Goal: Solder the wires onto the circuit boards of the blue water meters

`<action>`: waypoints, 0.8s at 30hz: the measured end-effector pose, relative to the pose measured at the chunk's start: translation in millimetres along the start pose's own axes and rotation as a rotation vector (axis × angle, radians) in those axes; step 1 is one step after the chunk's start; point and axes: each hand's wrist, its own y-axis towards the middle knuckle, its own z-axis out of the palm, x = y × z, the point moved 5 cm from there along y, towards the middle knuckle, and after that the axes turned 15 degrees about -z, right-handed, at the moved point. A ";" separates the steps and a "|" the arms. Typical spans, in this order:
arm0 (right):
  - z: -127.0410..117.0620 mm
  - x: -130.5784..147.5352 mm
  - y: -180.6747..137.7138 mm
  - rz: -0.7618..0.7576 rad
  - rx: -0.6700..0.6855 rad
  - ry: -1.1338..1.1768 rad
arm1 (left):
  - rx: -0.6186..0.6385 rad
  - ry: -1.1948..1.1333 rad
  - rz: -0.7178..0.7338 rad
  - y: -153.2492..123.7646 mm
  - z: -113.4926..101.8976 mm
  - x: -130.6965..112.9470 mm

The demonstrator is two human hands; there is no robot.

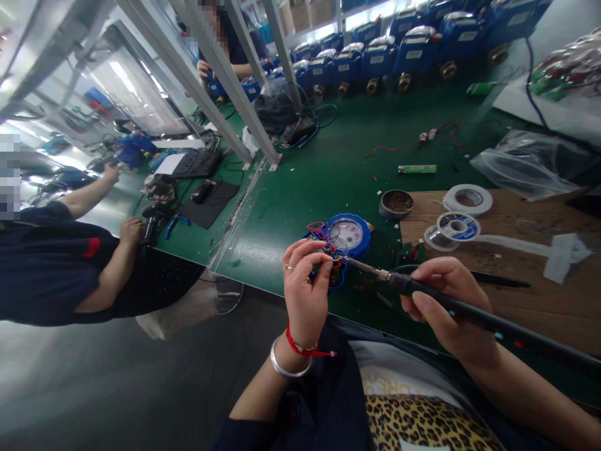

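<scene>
A blue round water meter (pixel 361 245) with a clear dial lies at the table's near edge, and thin coloured wires (pixel 318 229) stick out of its open side. My left hand (pixel 305 279) is closed in a pinch over those wires; the fingers hide exactly which part they grip. In my right hand (pixel 453 307) is a black soldering iron (pixel 400 282), held like a pen. Its metal tip points left and reaches the wires beside my left fingertips; whether it touches them I cannot tell.
Right of the meter are a round tin (pixel 395 205), a solder spool (pixel 441 237) and a white tape roll (pixel 468 199) on cardboard (pixel 511 269). Blue meters (pixel 378 57) line the back. A green battery (pixel 417 169) lies mid-table. Metal posts (pixel 235 119) stand left, near a co-worker's arm (pixel 106 275).
</scene>
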 end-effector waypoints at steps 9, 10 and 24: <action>2.3 3.0 0.8 -0.010 -0.001 -0.019 | -0.008 0.003 -0.007 -0.9 -0.6 1.3; 2.3 3.0 0.8 -0.013 -0.001 -0.017 | -0.008 0.003 -0.008 -1.0 -0.6 1.3; 1.9 2.3 0.5 -0.009 0.007 -0.026 | -0.015 0.002 -0.009 -0.5 0.8 0.9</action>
